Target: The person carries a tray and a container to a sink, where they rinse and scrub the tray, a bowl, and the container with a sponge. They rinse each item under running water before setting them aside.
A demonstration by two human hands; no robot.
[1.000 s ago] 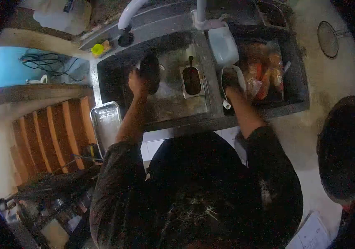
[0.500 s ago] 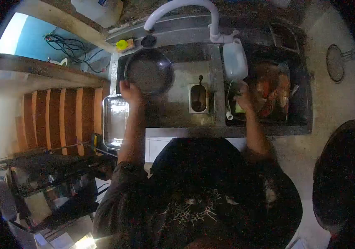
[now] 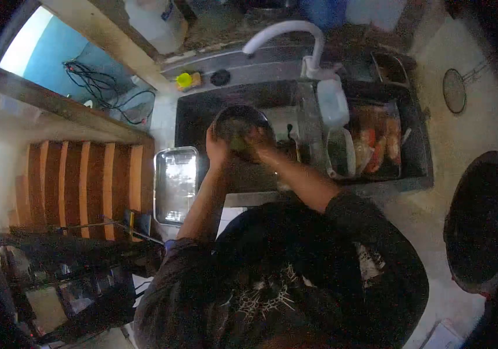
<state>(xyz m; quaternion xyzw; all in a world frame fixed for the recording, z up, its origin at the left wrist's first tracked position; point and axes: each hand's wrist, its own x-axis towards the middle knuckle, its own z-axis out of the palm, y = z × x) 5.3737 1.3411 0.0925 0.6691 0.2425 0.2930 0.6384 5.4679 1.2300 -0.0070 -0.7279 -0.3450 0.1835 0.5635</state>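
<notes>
A dark round pan [image 3: 243, 115] is held tilted over the left sink basin [image 3: 190, 119]. My left hand [image 3: 217, 150] grips it by its left rim, fingers closed. Inside the pan, my right hand [image 3: 259, 144] is closed and smeared by motion, pressing what looks like a green sponge [image 3: 237, 143] against the inner surface. Just right of that hand, a small metal container with a dark handle [image 3: 289, 131] is partly hidden by my forearm. An oval tub [image 3: 340, 152] sits in the right basin.
A white faucet [image 3: 313, 43] arches over the sink. A glass dish [image 3: 176, 186] rests at the left edge. A translucent jug [image 3: 332, 102] stands on the divider, beside a tray of red and orange items [image 3: 377, 139]. Wooden stairs [image 3: 80, 186] lie to the left.
My right hand has left the tub in the right basin and moved left into the pan, with the green sponge. The pan has come nearer and to the right in my left hand.
</notes>
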